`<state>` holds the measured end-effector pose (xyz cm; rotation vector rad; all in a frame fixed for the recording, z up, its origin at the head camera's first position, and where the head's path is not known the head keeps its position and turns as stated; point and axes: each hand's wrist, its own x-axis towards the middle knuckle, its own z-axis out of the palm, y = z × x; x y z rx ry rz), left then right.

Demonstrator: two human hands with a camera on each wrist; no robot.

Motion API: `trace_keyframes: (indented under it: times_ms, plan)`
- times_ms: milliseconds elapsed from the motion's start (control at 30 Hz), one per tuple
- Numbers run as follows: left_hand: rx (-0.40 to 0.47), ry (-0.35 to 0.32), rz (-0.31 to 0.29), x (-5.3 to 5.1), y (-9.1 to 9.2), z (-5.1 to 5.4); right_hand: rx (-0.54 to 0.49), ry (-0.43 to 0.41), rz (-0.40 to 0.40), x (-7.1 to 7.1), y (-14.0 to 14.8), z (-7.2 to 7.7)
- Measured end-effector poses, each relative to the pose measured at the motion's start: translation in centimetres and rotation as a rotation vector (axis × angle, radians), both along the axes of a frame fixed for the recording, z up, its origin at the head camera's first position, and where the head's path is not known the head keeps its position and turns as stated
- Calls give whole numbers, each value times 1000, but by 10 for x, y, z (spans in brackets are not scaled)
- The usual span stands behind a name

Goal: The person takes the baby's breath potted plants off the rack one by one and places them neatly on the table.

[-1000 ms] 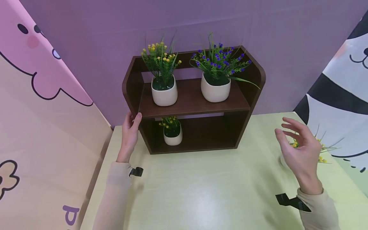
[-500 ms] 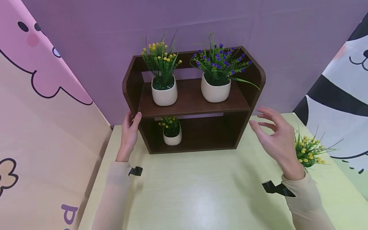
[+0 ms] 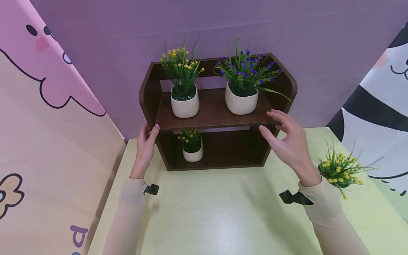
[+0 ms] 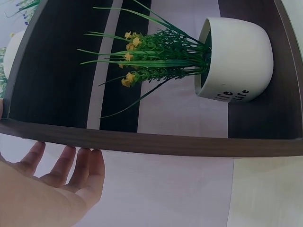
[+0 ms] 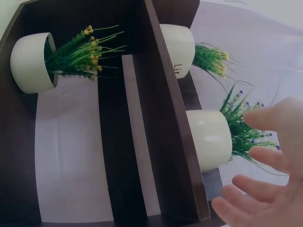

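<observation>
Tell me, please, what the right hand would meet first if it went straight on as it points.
The right hand would likely meet the blue-flowered pot first, but depth is unclear: the upper shelf's front edge could come sooner.

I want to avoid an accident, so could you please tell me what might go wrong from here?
The right hand is near the purple-flowered plant and might catch its long leaf, tipping the white pot. The left hand holds the two-tier shelf; a push could jolt it. The right sleeve, seemingly close to the yellow-flowered plant, might brush it.
</observation>
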<state>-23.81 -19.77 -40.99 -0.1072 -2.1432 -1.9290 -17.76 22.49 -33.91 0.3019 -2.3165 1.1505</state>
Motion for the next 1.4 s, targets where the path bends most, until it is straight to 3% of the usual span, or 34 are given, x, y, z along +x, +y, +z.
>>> trace_keyframes:
  times_ms: [400, 800, 1133, 1400]
  plan:
    - [5, -11, 5, 0, 1, 2, 24, -124, -18, -21, -12, 10]
    - [11, -2, -4, 0, 1, -1, 25, -42, -62, -41, -25, 17]
    - [12, 2, 1, 0, 1, 0, 21, -80, -19, -64, -33, 20]
    - [5, -7, 0, 0, 1, 0, 3, -70, -26, -71, -36, 17]
